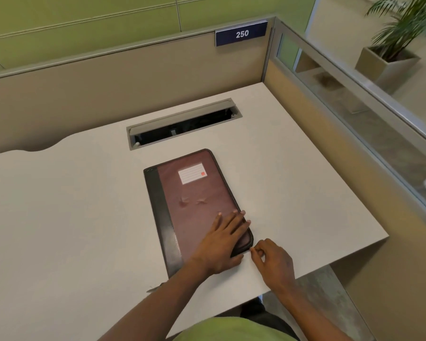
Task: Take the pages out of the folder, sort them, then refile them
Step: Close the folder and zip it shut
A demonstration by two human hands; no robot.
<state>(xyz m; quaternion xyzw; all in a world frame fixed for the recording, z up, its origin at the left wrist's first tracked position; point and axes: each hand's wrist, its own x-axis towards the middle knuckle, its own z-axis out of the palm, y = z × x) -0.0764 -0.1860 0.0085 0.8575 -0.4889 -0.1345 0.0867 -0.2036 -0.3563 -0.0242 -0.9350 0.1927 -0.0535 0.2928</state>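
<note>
A closed maroon zip folder [194, 205] with a black spine and a white label lies on the white desk [71, 217], near the front edge. My left hand [221, 242] rests flat on the folder's near right corner, fingers spread. My right hand [273, 260] is just off that corner, thumb and forefinger pinched at the folder's zipper edge; the zip pull itself is too small to make out. No pages are visible.
A cable slot [182, 124] with a raised grey flap is cut into the desk behind the folder. Beige partition walls [133, 77] close the back and right sides. The desk's right edge drops off near my right hand. A potted plant [391, 52] stands beyond the glass partition.
</note>
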